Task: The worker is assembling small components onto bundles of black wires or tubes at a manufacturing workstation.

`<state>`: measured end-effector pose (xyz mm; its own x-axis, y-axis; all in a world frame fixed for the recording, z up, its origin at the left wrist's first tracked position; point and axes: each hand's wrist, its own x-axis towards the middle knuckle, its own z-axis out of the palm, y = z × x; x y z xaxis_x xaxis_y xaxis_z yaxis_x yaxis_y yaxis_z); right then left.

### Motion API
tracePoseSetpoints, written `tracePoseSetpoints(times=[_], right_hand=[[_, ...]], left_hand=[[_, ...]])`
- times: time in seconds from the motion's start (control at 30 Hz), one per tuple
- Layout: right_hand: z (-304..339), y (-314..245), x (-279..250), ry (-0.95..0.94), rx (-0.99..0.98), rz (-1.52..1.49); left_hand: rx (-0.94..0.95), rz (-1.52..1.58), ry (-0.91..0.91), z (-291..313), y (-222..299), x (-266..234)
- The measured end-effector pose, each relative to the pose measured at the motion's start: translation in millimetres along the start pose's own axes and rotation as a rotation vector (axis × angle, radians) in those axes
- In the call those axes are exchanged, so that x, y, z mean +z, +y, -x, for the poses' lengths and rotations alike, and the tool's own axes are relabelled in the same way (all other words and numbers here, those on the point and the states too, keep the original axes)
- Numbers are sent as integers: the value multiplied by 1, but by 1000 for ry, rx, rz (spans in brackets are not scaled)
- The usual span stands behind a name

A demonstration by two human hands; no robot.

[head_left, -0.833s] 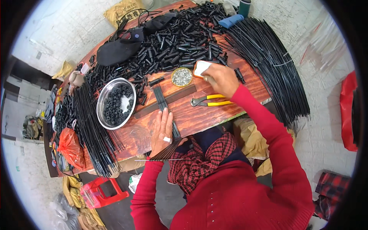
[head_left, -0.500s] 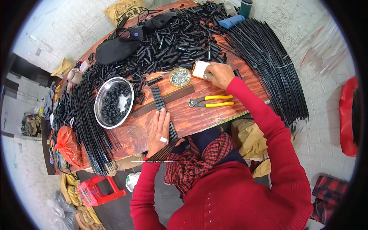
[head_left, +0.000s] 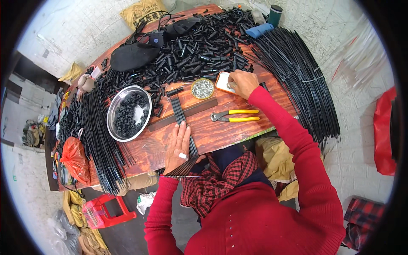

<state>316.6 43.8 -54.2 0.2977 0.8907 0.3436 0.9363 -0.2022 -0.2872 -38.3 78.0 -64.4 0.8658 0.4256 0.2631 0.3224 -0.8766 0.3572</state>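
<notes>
Pressing down flat, the left hand (head_left: 178, 146) lay palm-down with fingers spread over a small bundle of thin black rods (head_left: 183, 123) on the reddish wooden table (head_left: 221, 134). It gripped nothing; it only pinned the rods to the wood. The bundle ran lengthwise away from the person, its near ends fanning out past the table's front edge just under the wrist, its far ends crossing a dark flat bar (head_left: 182, 114) that lay slantwise across the table.

The right hand (head_left: 242, 83) was stretched out well beyond, curled loosely with its fingertips on a small white, orange-edged phone-like slab (head_left: 222, 81). Whether it was pinching anything tiny could not be told. Just to the left of that slab sat a small round tin of silvery bits (head_left: 202, 88), touching or nearly touching it.

Between the two hands, nearer the right, lay yellow-handled pliers (head_left: 236, 115), untouched, handles pointing to the person's right and the jaws toward the rods. So the rods lay directly under the left hand, while the right was well apart from them, up and to the right, with the tin close beside it.

To the left stood a steel bowl (head_left: 114, 127) of short black caps, and behind it a great heap of black tubes (head_left: 199, 46). Long black rods (head_left: 297, 85) were piled at the table's right end.
</notes>
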Motion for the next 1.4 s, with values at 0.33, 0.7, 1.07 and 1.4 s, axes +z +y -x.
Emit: tracePoseSetpoints(times=[0.33,0.7,1.07,1.4], right_hand=[[-9,2,-5,-38,146,-47],[-9,8,-7,-43,241,-71],[-18,25,-9,-169,372,-433],[-32,26,-5,-63,378,-635]], left_hand=[[-16,-20,15,2,-3,3],[-25,-25,5,3,-2,1],[-26,-12,18,4,-4,0],[1,-93,55,9,-22,16]])
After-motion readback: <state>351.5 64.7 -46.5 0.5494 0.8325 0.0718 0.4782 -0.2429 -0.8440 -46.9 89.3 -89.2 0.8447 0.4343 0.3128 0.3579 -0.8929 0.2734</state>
